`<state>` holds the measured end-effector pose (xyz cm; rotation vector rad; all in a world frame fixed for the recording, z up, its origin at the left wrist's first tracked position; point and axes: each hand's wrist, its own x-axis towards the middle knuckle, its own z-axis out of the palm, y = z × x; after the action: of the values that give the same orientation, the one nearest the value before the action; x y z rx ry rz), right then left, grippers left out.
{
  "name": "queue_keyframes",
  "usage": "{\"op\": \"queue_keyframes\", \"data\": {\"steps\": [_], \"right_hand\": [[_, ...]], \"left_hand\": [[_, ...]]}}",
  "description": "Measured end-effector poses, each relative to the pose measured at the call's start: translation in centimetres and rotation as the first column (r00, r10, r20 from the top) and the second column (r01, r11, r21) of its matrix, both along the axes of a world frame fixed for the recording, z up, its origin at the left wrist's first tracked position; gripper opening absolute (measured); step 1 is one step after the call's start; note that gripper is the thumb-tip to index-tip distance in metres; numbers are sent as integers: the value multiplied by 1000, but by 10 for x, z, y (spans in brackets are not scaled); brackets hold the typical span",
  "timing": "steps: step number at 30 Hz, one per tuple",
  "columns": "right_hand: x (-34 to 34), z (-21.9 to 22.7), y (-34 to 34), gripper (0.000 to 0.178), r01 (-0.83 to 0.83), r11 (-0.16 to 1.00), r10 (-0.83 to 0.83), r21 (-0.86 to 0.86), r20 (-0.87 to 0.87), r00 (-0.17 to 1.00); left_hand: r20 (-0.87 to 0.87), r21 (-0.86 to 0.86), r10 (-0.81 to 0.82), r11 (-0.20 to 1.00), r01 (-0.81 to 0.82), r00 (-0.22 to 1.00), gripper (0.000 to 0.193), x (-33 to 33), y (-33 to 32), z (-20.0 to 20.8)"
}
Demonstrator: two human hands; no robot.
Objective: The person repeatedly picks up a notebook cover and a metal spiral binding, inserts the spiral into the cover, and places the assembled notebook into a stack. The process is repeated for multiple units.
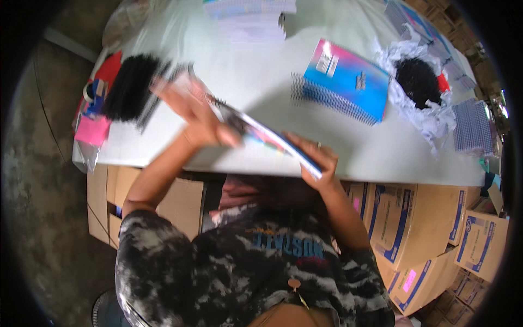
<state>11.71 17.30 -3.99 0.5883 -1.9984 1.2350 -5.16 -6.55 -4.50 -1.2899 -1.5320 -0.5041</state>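
Note:
In front of my body, above the near part of the table, a thin notebook [271, 137] is tilted and seen nearly edge-on. My right hand [318, 158] grips its lower right end, fingers on the far side. My left hand [199, 114] is by the notebook's upper left end, smeared by motion, with its fingers stretched out and the thumb apart. Whether it touches the notebook I cannot tell. Beyond my right hand lies a stack of spiral notebooks [348, 82] with blue and pink covers. Left of my left hand is a pile of thin black strips [131, 87], blurred.
Crumpled white wrapping [444, 117] holds a black tangled bundle [418, 82] at the right. More notebooks [473, 128] line the table's right edge. A paper stack [253, 24] stands at the far side. Pink pad [92, 131] lies at left. Cardboard boxes [419, 218] fill the space below the table.

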Motion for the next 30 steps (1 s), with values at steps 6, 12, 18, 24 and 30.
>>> {"op": "queue_keyframes", "data": {"steps": [6, 12, 18, 24, 30], "right_hand": [[0, -10, 2, 31, 66, 997, -66, -32, 11, 998], [-2, 5, -10, 32, -50, 999, 50, -2, 6, 999], [0, -2, -1, 31, -4, 1000, 3, 18, 36, 999], [-4, -10, 1, 33, 64, 995, -62, -80, 27, 998], [-2, 2, -7, 35, -17, 1000, 18, -22, 37, 999]], "left_hand": [[222, -196, 115, 978, -71, 968, 103, 59, 25, -35], [262, 45, 89, 994, -104, 961, 105, 26, 27, 13], [-5, -77, 10, 997, -10, 1000, 103, 33, 29, 21], [402, -177, -112, 964, 197, 909, 94, 54, 46, -14], [478, 28, -40, 999, 30, 878, 86, 52, 63, 14]]}}
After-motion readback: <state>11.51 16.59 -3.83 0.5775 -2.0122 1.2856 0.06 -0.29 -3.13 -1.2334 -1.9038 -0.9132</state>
